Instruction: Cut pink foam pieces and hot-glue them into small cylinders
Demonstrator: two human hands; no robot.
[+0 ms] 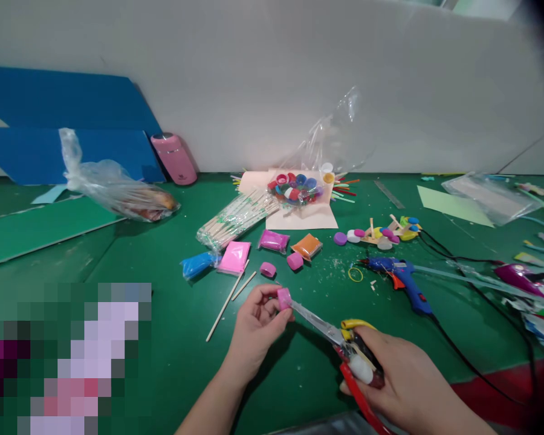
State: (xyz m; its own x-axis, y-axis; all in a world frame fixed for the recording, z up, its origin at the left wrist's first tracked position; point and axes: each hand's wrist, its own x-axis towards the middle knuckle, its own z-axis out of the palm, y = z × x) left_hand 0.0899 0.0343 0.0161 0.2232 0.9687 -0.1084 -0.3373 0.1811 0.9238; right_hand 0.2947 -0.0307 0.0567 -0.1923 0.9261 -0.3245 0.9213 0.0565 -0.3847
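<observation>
My left hand pinches a small pink bottle cap between thumb and fingertips. My right hand is wrapped around scissors with red and yellow handles, and the blade tips meet the right side of the cap. Something white and rounded shows between the handles; I cannot make out what it is. Two more pink rings or caps lie just beyond my left hand. Close to them are a pink clay packet, a magenta packet and an orange packet.
A blue glue gun lies to the right, its black cable trailing forward. Wooden sticks are left of my hands. Behind stand bagged sticks, bagged coloured caps and a pink tumbler. Small assembled pieces sit back right.
</observation>
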